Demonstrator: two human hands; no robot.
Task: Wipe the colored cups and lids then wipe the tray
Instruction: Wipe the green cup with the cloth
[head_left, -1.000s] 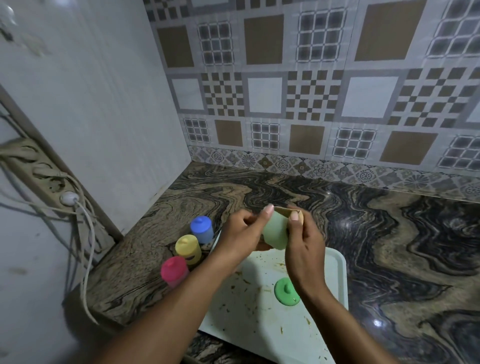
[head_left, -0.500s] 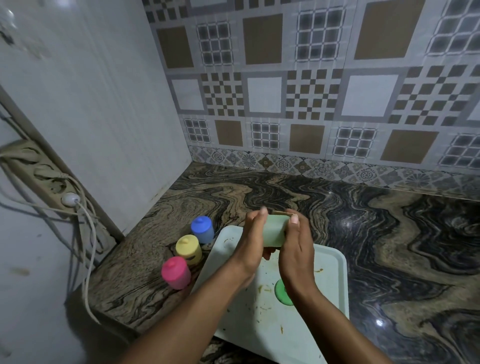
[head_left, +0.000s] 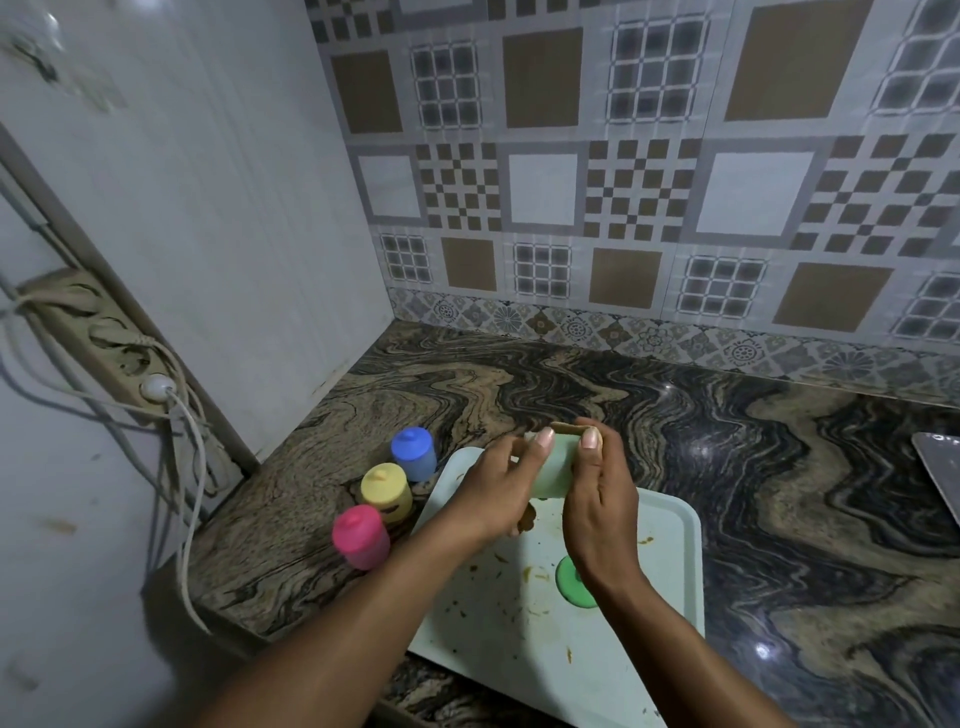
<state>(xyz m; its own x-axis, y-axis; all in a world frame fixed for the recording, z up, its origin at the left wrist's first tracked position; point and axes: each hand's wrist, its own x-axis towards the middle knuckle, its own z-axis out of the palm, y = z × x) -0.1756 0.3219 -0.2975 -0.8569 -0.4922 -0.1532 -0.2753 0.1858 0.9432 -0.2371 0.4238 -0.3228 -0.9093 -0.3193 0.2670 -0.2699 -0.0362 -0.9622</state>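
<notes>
Both hands hold a pale green cup (head_left: 556, 467) on its side above the far end of the pale tray (head_left: 660, 587). My left hand (head_left: 498, 488) grips the cup's left side; my right hand (head_left: 597, 499) grips its right side, and a tan cloth or sponge (head_left: 569, 429) shows at the fingertips. A green lid (head_left: 569, 579) lies on the soiled tray, partly hidden under my right wrist. Left of the tray stand three lidded cups on the counter: blue (head_left: 414, 453), yellow (head_left: 387, 493) and pink (head_left: 360, 536).
Brown crumbs and smears dot the tray. The marbled counter (head_left: 779, 467) meets a tiled wall behind and a white panel on the left. A power strip with cables (head_left: 119, 358) hangs at the left. A metallic edge (head_left: 940, 467) shows at far right.
The green cup has turned between my hands and sits lower and more on its side. The tray appears shifted left in view; the three lidded cups stay put.
</notes>
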